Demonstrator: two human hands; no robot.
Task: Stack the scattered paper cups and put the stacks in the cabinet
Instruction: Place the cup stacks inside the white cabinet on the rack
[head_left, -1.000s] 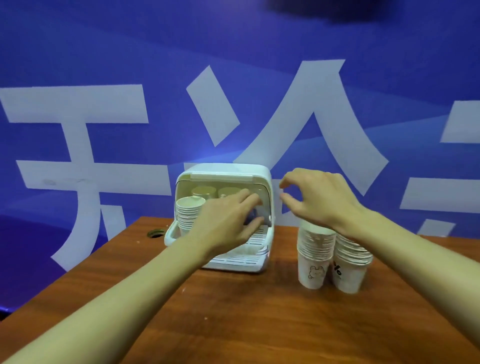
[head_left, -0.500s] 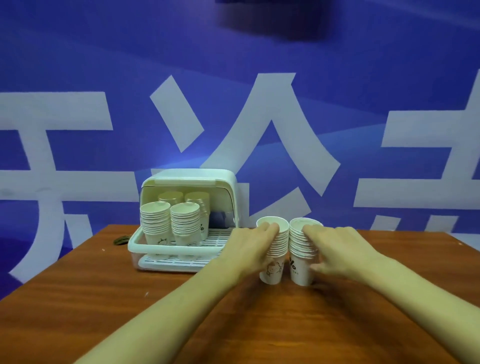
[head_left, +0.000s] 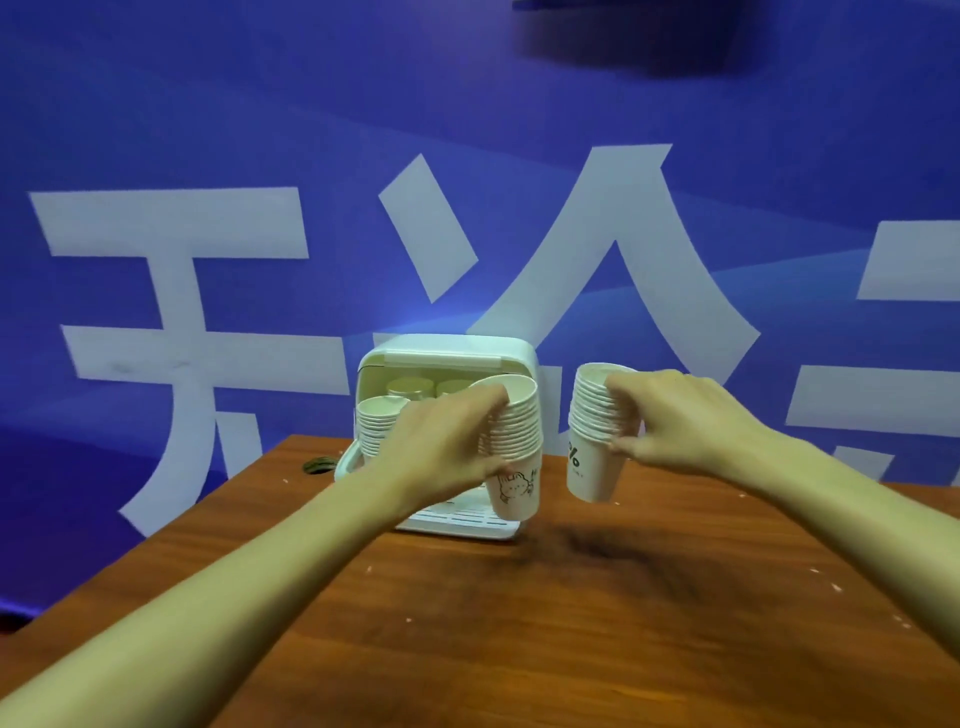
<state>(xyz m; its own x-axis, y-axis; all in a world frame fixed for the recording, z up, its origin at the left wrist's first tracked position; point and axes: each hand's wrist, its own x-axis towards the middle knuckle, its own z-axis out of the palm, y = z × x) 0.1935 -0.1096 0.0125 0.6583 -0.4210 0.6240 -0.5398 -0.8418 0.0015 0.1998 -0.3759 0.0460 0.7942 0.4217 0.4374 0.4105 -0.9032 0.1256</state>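
Both hands are up off the bench (head_left: 571, 634), and each one carries a stack of white paper cups! The left hand (head_left: 441, 452) curls round the side of the left stack (head_left: 519, 436), index finger up at the top rim, thumb low against the bottom cup. That bottom cup shows a little cartoon animal drawn in dark lines. The right hand (head_left: 680, 421) grips the right stack (head_left: 589, 431) from its outer side, fingers laid across the upper rims and thumb pressed in beneath the ridged band. Its bottom cup carries dark print that looks like a percent sign. On both stacks the rolled rims pile into a tight ribbed band above one plain tapering cup wall. Mouths face up, both stacks stand close to upright, and a clear gap separates them between the two hands. Neither touches the bench, where a soft shadow lies below them. Right behind the left hand sits the cabinet (head_left: 452, 351), cream-white with a rounded top and its front open. One stack inside (head_left: 375, 421) shows just to the left of the left hand, and two more (head_left: 410, 387) stand deeper in, in shadow. The cabinet's slotted tray (head_left: 467, 519) pokes out below the left stack. Behind everything is a blue wall (head_left: 260, 130) with big white characters.
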